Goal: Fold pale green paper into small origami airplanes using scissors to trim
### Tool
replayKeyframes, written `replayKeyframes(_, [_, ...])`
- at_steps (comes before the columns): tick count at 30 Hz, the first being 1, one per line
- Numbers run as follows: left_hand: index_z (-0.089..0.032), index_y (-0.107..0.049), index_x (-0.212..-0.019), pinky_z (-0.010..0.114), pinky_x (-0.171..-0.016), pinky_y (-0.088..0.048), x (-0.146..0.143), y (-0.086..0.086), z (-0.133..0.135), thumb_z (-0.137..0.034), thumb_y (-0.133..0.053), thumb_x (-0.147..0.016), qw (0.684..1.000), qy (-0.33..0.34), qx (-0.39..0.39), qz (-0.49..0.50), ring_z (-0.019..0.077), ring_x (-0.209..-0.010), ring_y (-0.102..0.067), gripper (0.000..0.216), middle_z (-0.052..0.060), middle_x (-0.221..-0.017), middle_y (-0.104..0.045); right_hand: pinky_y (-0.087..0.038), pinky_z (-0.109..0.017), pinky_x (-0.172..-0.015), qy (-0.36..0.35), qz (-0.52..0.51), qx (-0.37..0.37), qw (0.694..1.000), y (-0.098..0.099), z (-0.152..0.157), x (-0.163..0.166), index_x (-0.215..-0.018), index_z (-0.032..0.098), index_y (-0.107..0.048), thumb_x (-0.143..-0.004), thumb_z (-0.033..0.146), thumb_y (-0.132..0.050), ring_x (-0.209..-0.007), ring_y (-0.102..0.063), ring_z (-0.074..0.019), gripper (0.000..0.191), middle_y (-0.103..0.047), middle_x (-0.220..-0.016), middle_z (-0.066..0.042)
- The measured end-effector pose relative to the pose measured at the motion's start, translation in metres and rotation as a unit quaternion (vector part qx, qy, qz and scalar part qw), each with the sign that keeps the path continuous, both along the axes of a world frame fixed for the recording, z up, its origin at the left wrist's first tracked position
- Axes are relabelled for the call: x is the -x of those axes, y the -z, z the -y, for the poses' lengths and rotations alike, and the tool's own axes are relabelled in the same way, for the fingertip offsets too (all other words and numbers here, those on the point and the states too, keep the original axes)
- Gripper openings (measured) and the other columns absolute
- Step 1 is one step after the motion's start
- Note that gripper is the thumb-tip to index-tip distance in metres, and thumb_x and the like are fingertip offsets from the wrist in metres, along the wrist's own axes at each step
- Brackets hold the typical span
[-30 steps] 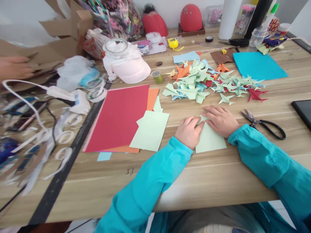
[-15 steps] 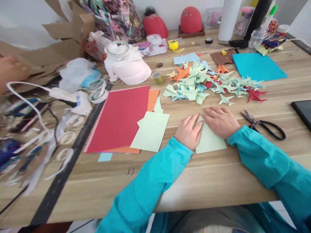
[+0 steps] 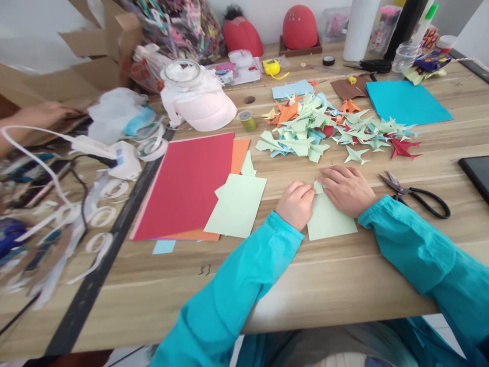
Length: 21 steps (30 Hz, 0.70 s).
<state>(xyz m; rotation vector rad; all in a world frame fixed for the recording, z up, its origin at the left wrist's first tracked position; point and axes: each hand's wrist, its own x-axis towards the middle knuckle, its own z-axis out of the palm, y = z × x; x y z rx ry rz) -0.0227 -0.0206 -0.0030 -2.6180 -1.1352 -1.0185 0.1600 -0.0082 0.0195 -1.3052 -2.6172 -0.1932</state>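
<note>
A pale green sheet of paper [image 3: 331, 220] lies in front of me with a small fold at its top left corner. My left hand [image 3: 296, 204] is closed, its curled fingers pinching the sheet's left edge beside that fold. Across the upper right part of the same sheet rests my right hand [image 3: 347, 191], fingers stretched and lying flat on it. To the right of this hand are black-handled scissors [image 3: 414, 196]. A heap of folded paper stars [image 3: 305, 125], mostly pale green, lies beyond both hands.
Left of my hands, pale green sheets [image 3: 237, 206] overlap a red sheet [image 3: 187, 188] and an orange one. Blue paper [image 3: 408, 102] is at the back right, a dark flat device [image 3: 477, 173] at the right edge. Another person's hand [image 3: 42, 120] is by the cardboard box [image 3: 80, 79].
My left fingers have curled in from lying spread on the sheet, and a folded corner now shows between my hands. The other person's hand has moved right.
</note>
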Motion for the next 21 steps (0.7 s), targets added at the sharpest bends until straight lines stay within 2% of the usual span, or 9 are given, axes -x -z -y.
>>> replayKeyframes(9, [-0.008, -0.065, -0.086, 0.034, -0.071, -0.052, -0.0008, -0.0007, 0.0003, -0.007, -0.040, -0.087, 0.996, 0.000, -0.042, -0.083, 0.0189, -0.080, -0.056, 0.025, 0.012, -0.089, -0.067, -0.032, -0.041, -0.090, -0.001, -0.012, 0.010, 1.000, 0.0006, 0.0001, 0.0000, -0.121, 0.021, -0.053, -0.093, 0.029, -0.035, -0.117, -0.044, -0.0252, 0.034, -0.053, -0.130, -0.005])
replayKeyframes(15, [-0.010, -0.066, -0.084, 0.033, -0.070, -0.051, -0.0006, -0.0038, 0.0021, -0.008, -0.042, -0.087, 0.991, -0.014, -0.033, -0.125, 0.0187, -0.080, -0.057, 0.024, 0.009, -0.085, -0.067, -0.032, -0.041, -0.090, 0.001, -0.018, 0.014, 1.000, 0.0012, -0.0002, -0.0006, -0.122, 0.022, -0.053, -0.093, 0.030, -0.035, -0.117, -0.045, -0.0252, 0.035, -0.053, -0.130, -0.006])
replayKeyframes(21, [-0.011, -0.067, -0.084, 0.036, -0.076, -0.051, 0.0002, -0.0020, 0.0027, -0.010, -0.041, -0.088, 0.994, -0.015, -0.016, -0.107, 0.0198, -0.090, -0.057, 0.026, 0.010, -0.098, -0.067, -0.032, -0.041, -0.091, -0.004, -0.017, 0.018, 1.000, 0.0011, -0.0004, -0.0015, -0.124, 0.022, -0.052, -0.093, 0.031, -0.034, -0.118, -0.044, -0.0252, 0.037, -0.053, -0.131, -0.006])
